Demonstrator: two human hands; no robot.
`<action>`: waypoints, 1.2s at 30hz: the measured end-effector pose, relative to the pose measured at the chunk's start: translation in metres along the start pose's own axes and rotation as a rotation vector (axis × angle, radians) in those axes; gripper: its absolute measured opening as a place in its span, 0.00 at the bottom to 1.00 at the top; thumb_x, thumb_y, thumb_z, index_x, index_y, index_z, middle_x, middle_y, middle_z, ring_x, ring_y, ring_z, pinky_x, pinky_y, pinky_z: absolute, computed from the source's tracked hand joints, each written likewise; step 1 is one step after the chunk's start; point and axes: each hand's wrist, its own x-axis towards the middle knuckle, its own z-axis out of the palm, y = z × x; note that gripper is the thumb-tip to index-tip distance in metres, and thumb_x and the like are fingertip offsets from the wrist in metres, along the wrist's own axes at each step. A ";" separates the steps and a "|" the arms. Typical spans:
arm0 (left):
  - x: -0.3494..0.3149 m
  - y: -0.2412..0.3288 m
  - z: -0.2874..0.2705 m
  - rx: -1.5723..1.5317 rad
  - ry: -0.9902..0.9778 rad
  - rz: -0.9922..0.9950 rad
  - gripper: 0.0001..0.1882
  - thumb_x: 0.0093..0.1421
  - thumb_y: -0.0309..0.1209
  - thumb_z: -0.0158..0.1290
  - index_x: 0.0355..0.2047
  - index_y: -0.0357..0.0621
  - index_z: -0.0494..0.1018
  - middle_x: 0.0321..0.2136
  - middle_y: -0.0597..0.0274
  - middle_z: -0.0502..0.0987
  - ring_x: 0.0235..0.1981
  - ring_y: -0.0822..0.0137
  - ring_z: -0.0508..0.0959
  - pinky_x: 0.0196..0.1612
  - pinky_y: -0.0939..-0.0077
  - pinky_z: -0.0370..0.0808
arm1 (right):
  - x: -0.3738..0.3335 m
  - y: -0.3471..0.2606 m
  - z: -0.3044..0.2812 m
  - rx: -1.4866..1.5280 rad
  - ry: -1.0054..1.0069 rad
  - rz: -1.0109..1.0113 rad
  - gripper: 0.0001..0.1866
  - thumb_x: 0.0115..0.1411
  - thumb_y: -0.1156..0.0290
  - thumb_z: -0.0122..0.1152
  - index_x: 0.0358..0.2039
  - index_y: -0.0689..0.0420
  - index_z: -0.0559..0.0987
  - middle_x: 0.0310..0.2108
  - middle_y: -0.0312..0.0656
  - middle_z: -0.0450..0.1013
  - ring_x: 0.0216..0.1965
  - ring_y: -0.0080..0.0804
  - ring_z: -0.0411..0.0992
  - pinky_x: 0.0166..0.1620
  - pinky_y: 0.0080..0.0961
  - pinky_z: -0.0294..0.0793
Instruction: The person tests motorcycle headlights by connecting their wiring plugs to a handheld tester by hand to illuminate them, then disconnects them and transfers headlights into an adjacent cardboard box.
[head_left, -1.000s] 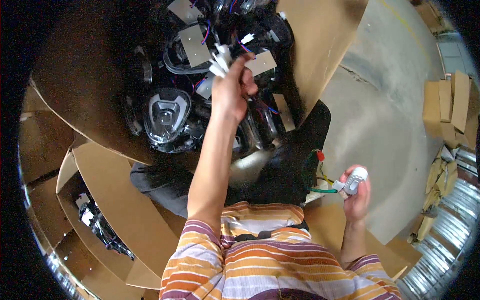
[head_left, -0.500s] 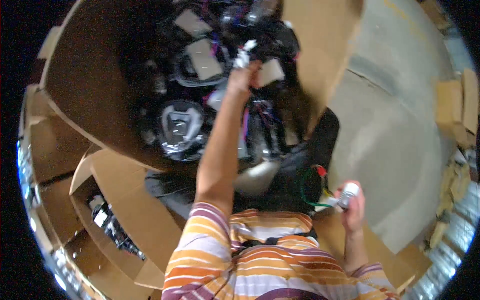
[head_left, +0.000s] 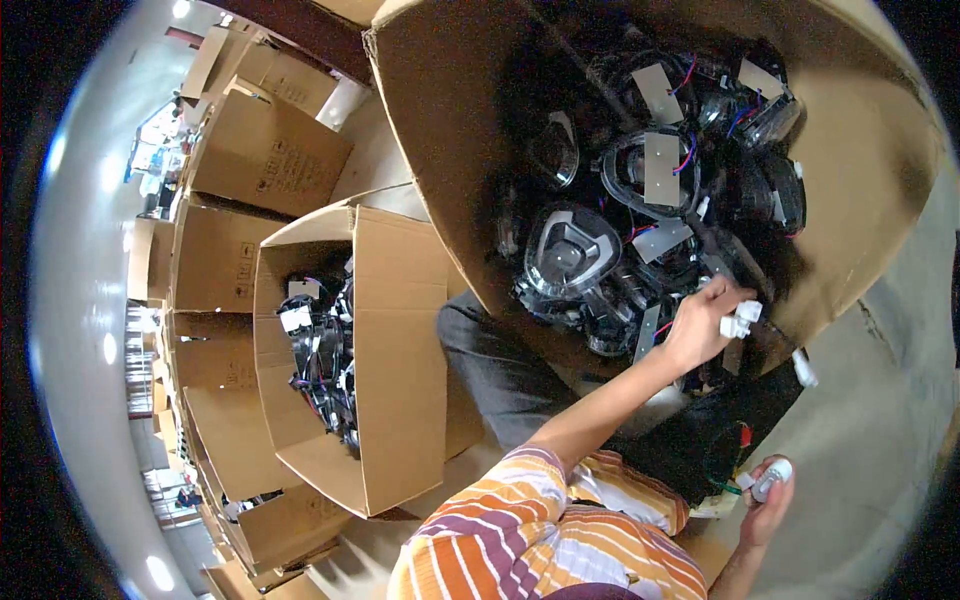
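Observation:
My left hand [head_left: 708,322] reaches over the near side of a large cardboard box [head_left: 850,230]. Its fingers pinch a white plastic connector [head_left: 741,320]. Another white plug [head_left: 805,368] dangles beside it, near the box's edge. Low on the right, my right hand [head_left: 768,505] is closed around a small clear-and-white cylindrical piece [head_left: 770,480]. A green wire loop with a red end [head_left: 744,434] lies next to that hand. Inside the large box are several black lamp units, one a headlight with a clear lens [head_left: 570,255]. Grey plates [head_left: 661,168] and coloured wires show among them.
To the left stands a smaller open carton [head_left: 400,350] with more black lamp parts [head_left: 322,340] inside. Stacked cardboard boxes [head_left: 265,150] line the far left. My knee [head_left: 500,370] is against the large box. Grey concrete floor [head_left: 860,420] lies to the right.
The view has swung left, so the large box sits further right and more cartons show. My left hand has drawn back from deep in the box toward its near edge. My right hand keeps its grip.

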 end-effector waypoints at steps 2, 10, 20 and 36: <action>-0.010 0.007 -0.003 -0.029 0.016 -0.019 0.17 0.35 0.20 0.48 0.31 0.40 0.66 0.22 0.54 0.66 0.24 0.57 0.69 0.27 0.73 0.67 | -0.004 0.000 0.003 0.063 0.016 0.002 0.14 0.47 0.60 0.43 0.31 0.56 0.62 0.21 0.34 0.59 0.20 0.14 0.56 0.16 0.05 0.51; -0.043 0.023 -0.018 -0.091 -0.083 -0.022 0.21 0.35 0.20 0.48 0.35 0.39 0.66 0.29 0.54 0.70 0.25 0.61 0.71 0.28 0.75 0.68 | -0.002 -0.020 0.017 -0.093 -0.094 0.042 0.16 0.40 0.77 0.49 0.32 0.61 0.62 0.23 0.35 0.62 0.24 0.20 0.60 0.28 0.16 0.62; -0.051 0.049 -0.029 0.006 -0.366 0.209 0.23 0.32 0.23 0.52 0.35 0.44 0.67 0.18 0.63 0.63 0.16 0.68 0.67 0.19 0.78 0.67 | -0.002 -0.030 0.022 -0.102 -0.152 0.017 0.18 0.39 0.79 0.48 0.34 0.59 0.60 0.24 0.36 0.60 0.26 0.20 0.59 0.30 0.15 0.59; -0.089 0.049 -0.042 -0.065 -0.816 0.172 0.18 0.38 0.29 0.50 0.34 0.42 0.66 0.11 0.63 0.62 0.13 0.65 0.65 0.17 0.74 0.61 | -0.008 -0.054 0.032 0.231 -0.210 0.113 0.20 0.39 0.81 0.47 0.36 0.58 0.57 0.23 0.37 0.61 0.24 0.18 0.60 0.26 0.14 0.60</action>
